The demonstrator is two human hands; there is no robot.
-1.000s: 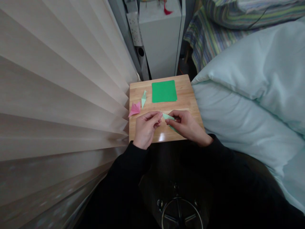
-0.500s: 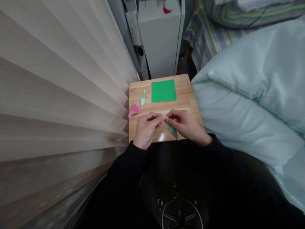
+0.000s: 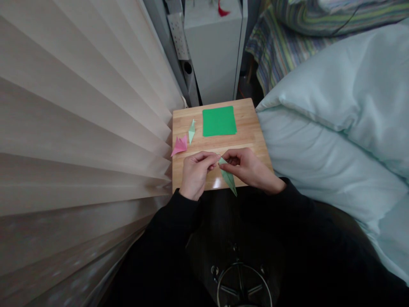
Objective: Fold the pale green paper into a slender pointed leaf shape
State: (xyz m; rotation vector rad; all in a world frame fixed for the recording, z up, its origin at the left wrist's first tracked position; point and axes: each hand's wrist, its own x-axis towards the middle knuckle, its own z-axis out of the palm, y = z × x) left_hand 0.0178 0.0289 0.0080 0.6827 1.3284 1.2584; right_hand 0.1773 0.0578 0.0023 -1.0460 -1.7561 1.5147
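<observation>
Both my hands meet over the front of a small wooden table [image 3: 247, 117]. Between them is a light green folded paper [image 3: 228, 178], narrow and pointed, its lower tip hanging past the table's front edge. My left hand [image 3: 198, 170] pinches the paper's upper end with thumb and forefinger. My right hand [image 3: 247, 168] is closed on its right side, thumb lying across the upper part. Beyond my left hand lie a pink folded paper figure [image 3: 180, 145] and a pale green folded paper figure [image 3: 191, 132]. A stack of green paper squares [image 3: 219, 121] lies farther back.
A pleated curtain [image 3: 96, 128] hangs along the table's left side. Pale blue bedding [image 3: 322, 140] bulges up against the right side. Behind the table stands a white cabinet [image 3: 212, 59]. A wheeled chair base [image 3: 241, 285] shows below on the dark floor.
The folded green paper has turned a little, its lower tip moving down and left and showing more of its face. My right fingers have shifted slightly on it; my left hand stays nearly in place.
</observation>
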